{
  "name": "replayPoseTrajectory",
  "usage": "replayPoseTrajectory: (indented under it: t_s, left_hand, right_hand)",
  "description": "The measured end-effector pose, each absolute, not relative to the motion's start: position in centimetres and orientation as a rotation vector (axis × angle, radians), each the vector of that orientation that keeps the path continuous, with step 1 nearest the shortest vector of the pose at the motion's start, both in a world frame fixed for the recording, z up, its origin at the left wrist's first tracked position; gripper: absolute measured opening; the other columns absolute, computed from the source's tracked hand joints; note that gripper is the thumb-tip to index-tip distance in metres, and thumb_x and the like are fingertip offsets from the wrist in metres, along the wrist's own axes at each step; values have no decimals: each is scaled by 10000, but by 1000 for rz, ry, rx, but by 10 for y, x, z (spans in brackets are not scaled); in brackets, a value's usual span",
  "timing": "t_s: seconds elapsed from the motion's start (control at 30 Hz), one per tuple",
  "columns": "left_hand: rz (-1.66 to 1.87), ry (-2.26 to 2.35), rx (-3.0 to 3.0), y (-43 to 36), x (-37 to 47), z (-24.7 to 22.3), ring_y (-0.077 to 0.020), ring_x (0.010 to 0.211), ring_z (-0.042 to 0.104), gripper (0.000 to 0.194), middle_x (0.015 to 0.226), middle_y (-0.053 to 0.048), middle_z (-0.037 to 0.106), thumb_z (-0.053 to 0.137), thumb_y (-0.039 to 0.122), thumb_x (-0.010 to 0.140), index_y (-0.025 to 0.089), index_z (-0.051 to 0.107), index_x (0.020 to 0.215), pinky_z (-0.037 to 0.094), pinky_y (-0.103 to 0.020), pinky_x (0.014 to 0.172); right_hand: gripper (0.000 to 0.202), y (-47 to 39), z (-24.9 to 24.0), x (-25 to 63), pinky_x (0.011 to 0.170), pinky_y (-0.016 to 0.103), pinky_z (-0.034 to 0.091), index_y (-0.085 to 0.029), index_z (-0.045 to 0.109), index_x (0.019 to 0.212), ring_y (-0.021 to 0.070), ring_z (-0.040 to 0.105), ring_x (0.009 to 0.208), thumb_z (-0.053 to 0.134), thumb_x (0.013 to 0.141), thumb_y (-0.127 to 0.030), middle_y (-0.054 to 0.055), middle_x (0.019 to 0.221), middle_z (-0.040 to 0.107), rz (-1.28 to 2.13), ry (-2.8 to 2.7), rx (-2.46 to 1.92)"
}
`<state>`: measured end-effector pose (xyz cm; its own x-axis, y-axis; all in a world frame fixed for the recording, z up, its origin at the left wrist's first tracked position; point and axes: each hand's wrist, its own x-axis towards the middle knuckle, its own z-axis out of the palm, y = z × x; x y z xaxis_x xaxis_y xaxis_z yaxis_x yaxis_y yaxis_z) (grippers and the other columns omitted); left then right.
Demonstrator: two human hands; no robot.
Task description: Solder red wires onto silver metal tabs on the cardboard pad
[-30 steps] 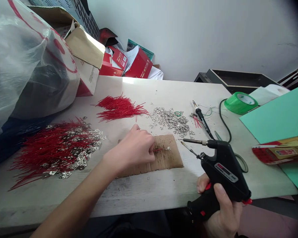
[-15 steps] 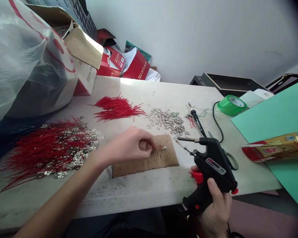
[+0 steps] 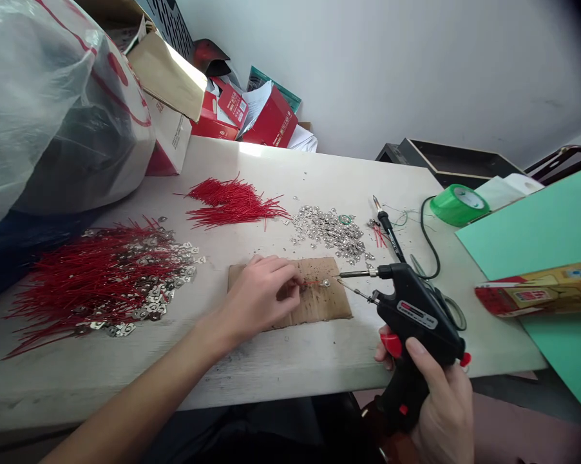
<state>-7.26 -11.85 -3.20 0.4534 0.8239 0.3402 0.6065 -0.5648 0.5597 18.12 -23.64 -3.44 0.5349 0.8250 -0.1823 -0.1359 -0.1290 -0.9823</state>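
Grip of left hand [image 3: 266,293] narrow, palm down, pinching red wire [image 3: 312,281] at cardboard [image 3: 332,305] | right hand [image 3: 445,396] wrapped round soldering gun [image 3: 419,316] | red box [image 3: 277,124]: papers at opening | plastic bag [image 3: 114,151]: bulging, dark contents

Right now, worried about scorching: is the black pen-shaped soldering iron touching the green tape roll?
Apart: the head view shows white tabletop between the soldering iron and the tape roll.

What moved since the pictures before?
The soldering gun in the right hand moved left, nearer the little metal piece on the cardboard. It wasn't let go. The left hand is still by the red wire, and the red wire piles stayed put.
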Motion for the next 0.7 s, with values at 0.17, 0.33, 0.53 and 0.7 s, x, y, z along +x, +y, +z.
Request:
replayPoseTrajectory:
  t_s: [0.17, 0.33, 0.53, 0.7]
  left_hand:
    - [861, 1208, 2403, -119, -70, -34, -157, 848, 644, 110, 916, 19, 736, 587, 132, 962, 190, 674, 929, 344, -360, 837]
    - [835, 1178, 2452, -123, -67, -34, -163, 849, 640, 136, 901, -3, 721, 562, 145, 993, 181, 686, 951, 340, -368, 844]
    - [788, 1147, 2516, -127, -64, -35, -175, 855, 640, 176, 904, -17, 727, 541, 154, 1015, 186, 707, 969, 346, -383, 870]
    - [794, 1166, 2532, -126, -64, -37, -186, 872, 651, 193, 911, -28, 736, 531, 160, 1024, 187, 714, 967, 342, -387, 861]
  right_hand:
    - [403, -234, -29, 178, 310, 237, 326, -136, 731, 936, 111, 428, 378, 791, 882, -531, -2, 570, 572, 979, -650, -1578]
    - [394, -234, -26, 171, 347, 239, 343, -163, 680, 841, 121, 456, 418, 796, 880, -538, 2, 565, 566, 961, -708, -1600]
    - [426, -233, -24, 170, 370, 247, 397, -144, 719, 825, 150, 526, 472, 785, 880, -561, 33, 579, 595, 906, -736, -1622]
    - [430, -233, -28, 171, 346, 250, 377, -143, 728, 855, 132, 488, 408, 793, 868, -568, 23, 577, 600, 931, -689, -1620]
